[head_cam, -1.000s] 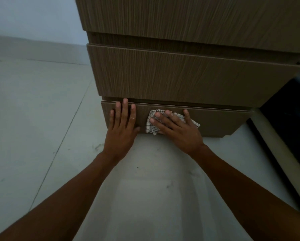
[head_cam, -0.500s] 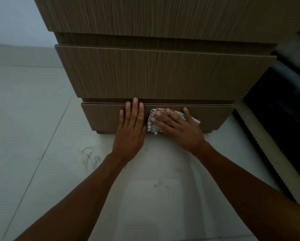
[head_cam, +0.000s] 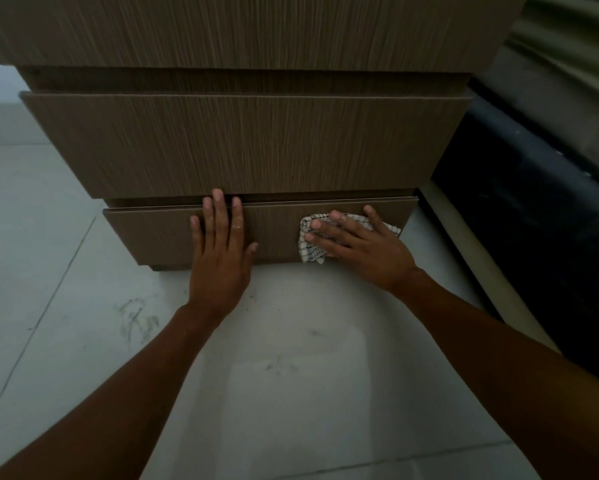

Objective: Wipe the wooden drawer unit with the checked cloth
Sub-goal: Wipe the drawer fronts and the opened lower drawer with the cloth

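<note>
The wooden drawer unit (head_cam: 242, 143) fills the top of the view, with three stepped fronts of striped brown wood. My left hand (head_cam: 220, 251) lies flat on the middle of the bottom drawer front (head_cam: 152, 233), fingers spread and fingertips at its top edge. My right hand (head_cam: 360, 245) presses the checked cloth (head_cam: 308, 249), white with dark lines, flat against the right part of the same front. Most of the cloth is hidden under the palm.
A pale tiled floor (head_cam: 66, 323) with dark scuff marks (head_cam: 137, 317) runs under my arms and to the left. A dark low object (head_cam: 540, 220) with a pale strip along its base stands close on the right of the unit.
My right hand has slid the cloth to the right along the bottom drawer front, away from my left hand. The view has shifted so the unit sits more central.
</note>
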